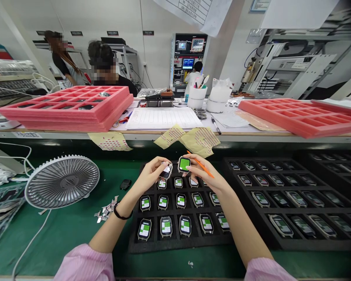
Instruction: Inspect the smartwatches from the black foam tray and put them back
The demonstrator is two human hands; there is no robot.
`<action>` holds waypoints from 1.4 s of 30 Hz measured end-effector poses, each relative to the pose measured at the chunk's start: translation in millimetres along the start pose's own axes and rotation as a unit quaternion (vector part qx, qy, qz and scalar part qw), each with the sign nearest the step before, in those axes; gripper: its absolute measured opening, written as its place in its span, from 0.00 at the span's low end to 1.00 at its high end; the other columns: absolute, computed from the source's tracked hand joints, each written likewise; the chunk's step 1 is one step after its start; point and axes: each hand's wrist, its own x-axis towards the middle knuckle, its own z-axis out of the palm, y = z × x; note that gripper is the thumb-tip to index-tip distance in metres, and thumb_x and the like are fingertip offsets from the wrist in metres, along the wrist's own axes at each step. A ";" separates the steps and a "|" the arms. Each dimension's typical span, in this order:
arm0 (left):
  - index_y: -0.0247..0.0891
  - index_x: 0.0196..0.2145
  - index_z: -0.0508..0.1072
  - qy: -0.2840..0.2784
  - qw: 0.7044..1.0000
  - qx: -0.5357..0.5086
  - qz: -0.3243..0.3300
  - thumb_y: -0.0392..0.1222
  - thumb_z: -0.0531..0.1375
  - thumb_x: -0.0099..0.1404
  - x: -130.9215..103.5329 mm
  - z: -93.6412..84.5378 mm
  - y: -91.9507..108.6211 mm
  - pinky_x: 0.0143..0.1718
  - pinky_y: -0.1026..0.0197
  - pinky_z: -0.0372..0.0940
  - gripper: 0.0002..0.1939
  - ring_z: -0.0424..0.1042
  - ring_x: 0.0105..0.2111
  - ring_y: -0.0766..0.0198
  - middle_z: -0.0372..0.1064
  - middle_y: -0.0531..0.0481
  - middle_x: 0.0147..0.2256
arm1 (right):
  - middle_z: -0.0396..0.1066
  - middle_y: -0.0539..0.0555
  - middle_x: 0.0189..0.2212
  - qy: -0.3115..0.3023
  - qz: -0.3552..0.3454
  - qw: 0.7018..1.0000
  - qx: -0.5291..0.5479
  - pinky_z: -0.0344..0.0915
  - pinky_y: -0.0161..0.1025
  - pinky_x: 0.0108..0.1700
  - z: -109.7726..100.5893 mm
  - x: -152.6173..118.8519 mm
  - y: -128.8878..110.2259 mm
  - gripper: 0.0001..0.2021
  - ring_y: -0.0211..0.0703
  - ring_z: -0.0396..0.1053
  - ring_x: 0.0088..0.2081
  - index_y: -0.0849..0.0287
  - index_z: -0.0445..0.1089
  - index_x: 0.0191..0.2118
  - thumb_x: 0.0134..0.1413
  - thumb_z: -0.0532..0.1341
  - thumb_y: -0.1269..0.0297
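Observation:
My left hand [154, 173] holds a watch body [166, 171] with a mostly dark screen between thumb and fingers. In my right hand [203, 171] is another watch body [184, 164], its screen lit green, and an orange pen-like stick [201, 164] lies across the same fingers. Both hands are above the back rows of a black foam tray [175, 245]. Rows of watch bodies with green and white screens sit in its compartments, such as one at the front left [144, 229]. The two held watches are side by side, apart.
A white fan [62, 181] stands left on the green table, near small silvery strips [107, 210] and a dark watch piece [125, 184]. Another black tray [269, 210] is at the right. Above, a shelf bears pink foam trays [105, 113] and a paper form [165, 118]. Several people are beyond.

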 end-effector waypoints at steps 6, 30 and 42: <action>0.37 0.40 0.70 0.003 1.000 0.010 0.005 0.55 0.56 0.63 -0.5 -1.7 0.5 0.16 0.70 0.52 0.18 0.63 0.19 0.73 0.69 0.51 0.31 | 0.68 0.53 0.37 0.037 0.015 0.999 -0.025 0.56 0.29 0.19 5.3 0.7 -2.4 0.20 0.37 0.69 0.30 0.55 0.65 0.47 0.47 0.67 0.64; 0.40 0.46 0.67 -0.022 0.948 0.247 0.201 0.41 0.66 0.56 -10.6 4.6 7.0 0.37 0.60 0.65 0.20 0.66 0.46 0.56 0.66 0.44 0.46 | 0.66 0.51 0.31 0.046 0.042 0.998 -0.017 0.56 0.29 0.19 26.6 -0.9 6.1 0.19 0.35 0.65 0.27 0.55 0.66 0.51 0.58 0.57 0.51; 0.39 0.46 0.69 0.023 0.845 0.415 0.335 0.34 0.62 0.55 -8.3 4.1 -1.8 0.46 0.52 0.63 0.19 0.67 0.46 0.54 0.71 0.44 0.45 | 0.69 0.54 0.45 -0.016 0.025 0.996 -0.082 0.64 0.43 0.50 31.9 -5.0 4.7 0.25 0.43 0.68 0.45 0.51 0.62 0.56 0.53 0.64 0.59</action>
